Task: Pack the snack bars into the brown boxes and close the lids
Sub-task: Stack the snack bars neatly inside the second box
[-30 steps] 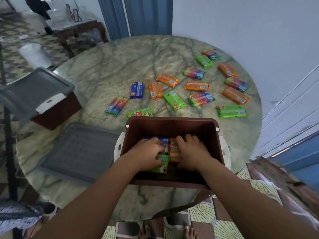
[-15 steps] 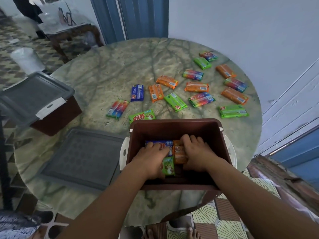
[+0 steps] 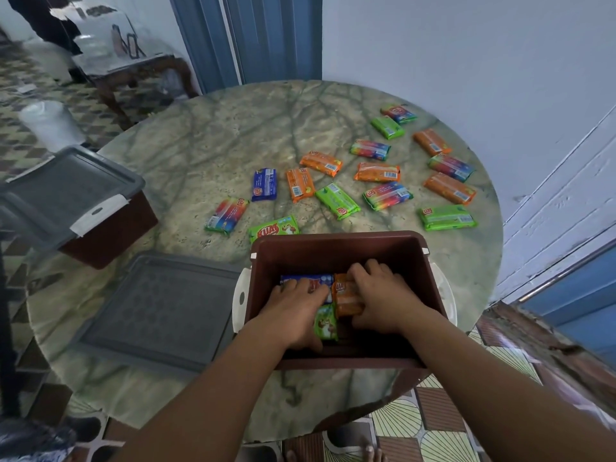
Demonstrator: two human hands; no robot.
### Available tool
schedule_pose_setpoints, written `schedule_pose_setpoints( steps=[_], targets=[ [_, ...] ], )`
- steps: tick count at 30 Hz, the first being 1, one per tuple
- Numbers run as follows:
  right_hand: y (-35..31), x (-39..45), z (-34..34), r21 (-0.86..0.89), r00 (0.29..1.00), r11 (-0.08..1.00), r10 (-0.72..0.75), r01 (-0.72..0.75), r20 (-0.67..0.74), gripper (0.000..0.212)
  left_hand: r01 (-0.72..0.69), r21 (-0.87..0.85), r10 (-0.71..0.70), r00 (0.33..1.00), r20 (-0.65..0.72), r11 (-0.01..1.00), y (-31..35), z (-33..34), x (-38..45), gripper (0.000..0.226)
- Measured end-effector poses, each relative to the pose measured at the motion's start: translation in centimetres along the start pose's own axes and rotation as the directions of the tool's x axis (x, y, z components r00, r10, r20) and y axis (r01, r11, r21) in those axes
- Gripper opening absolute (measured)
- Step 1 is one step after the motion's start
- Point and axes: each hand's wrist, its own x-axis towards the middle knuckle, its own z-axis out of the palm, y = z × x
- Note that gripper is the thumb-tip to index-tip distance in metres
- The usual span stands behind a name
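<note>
Fingers of the left hand [image 3: 293, 315] press on the blue and green bars, while the right hand [image 3: 383, 301] curls round an orange bar [image 3: 345, 296], all inside the open brown box [image 3: 333, 248] at six o'clock on the worktop [image 3: 216, 145]. Some fifteen snack bars [image 3: 376, 171] lie loose toward two o'clock. Its grey lid [image 3: 160, 311] waits at eight o'clock; a lidded box [image 3: 110, 228] sits at nine. Packing looks barely begun.
</note>
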Motion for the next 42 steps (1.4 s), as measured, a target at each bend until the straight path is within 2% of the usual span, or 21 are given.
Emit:
schedule_pose_setpoints(
  steps=[3, 6, 8, 11, 16, 21, 25, 31, 34, 37, 38, 42],
  targets=[
    [0.2, -0.8, -0.9, 0.114, 1.0, 0.993, -0.002, 0.005, -0.025, 0.069, 0.003, 0.001, -0.003, 1.0, 0.006, 1.0, 0.0, -0.1, 0.0, 0.106],
    [0.3, -1.6, -2.3, 0.161, 1.0, 0.987, -0.012, 0.014, -0.016, 0.046, -0.01, 0.007, 0.01, 1.0, 0.002, 1.0, 0.0, -0.1, 0.1, 0.103],
    [0.4, -1.7, -2.9, 0.218, 0.999, 0.976, -0.019, 0.013, 0.026, 0.03, -0.012, 0.017, 0.012, 1.0, -0.014, 1.0, 0.0, 0.0, 0.1, 0.102],
    [0.7, -1.5, -2.9, 0.309, 0.994, 0.951, -0.03, -0.004, 0.105, 0.022, -0.014, 0.012, 0.014, 1.0, -0.02, 1.0, 0.0, 0.0, 0.1, 0.098],
    [1.1, -1.2, -2.0, 0.262, 0.945, 0.965, -0.08, -0.007, 0.317, 0.032, -0.023, 0.01, 0.024, 1.0, -0.016, 1.0, 0.0, 0.0, 0.0, 0.101],
    [1.2, -0.4, -1.8, 0.242, 0.935, 0.97, -0.09, 0.004, 0.344, 0.039, -0.019, 0.01, 0.019, 1.0, -0.014, 1.0, 0.0, -0.1, -0.1, 0.103],
    [1.4, 0.2, -0.6, 0.228, 0.948, 0.973, -0.09, 0.019, 0.305, 0.038, -0.015, 0.009, 0.015, 1.0, -0.009, 1.0, 0.0, 0.0, -0.1, 0.103],
    [1.5, -0.4, 0.1, 0.115, 0.982, 0.99, -0.098, 0.08, 0.161, 0.033, -0.009, 0.004, 0.009, 1.0, -0.011, 1.0, 0.0, 0.0, -0.1, 0.105],
    [1.4, -1.0, 0.3, -0.037, 0.99, 0.994, -0.094, 0.098, 0.108, 0.048, -0.008, 0.003, 0.008, 1.0, -0.008, 1.0, 0.1, -0.1, -0.1, 0.105],
    [1.3, -1.2, 1.0, -0.103, 0.981, 0.986, -0.117, 0.134, 0.157, 0.084, -0.012, 0.01, 0.012, 1.0, 0.0, 1.0, 0.2, -0.3, -0.1, 0.105],
    [1.3, -1.1, 1.1, -0.112, 0.98, 0.984, -0.123, 0.141, 0.16, 0.089, -0.013, 0.01, 0.013, 1.0, 0.001, 1.0, 0.2, -0.3, -0.1, 0.104],
    [1.2, -0.8, 1.1, -0.105, 0.982, 0.979, -0.165, 0.175, 0.097, 0.073, -0.021, 0.009, 0.021, 1.0, -0.002, 1.0, 0.3, -0.3, -0.3, 0.099]
  ],
)
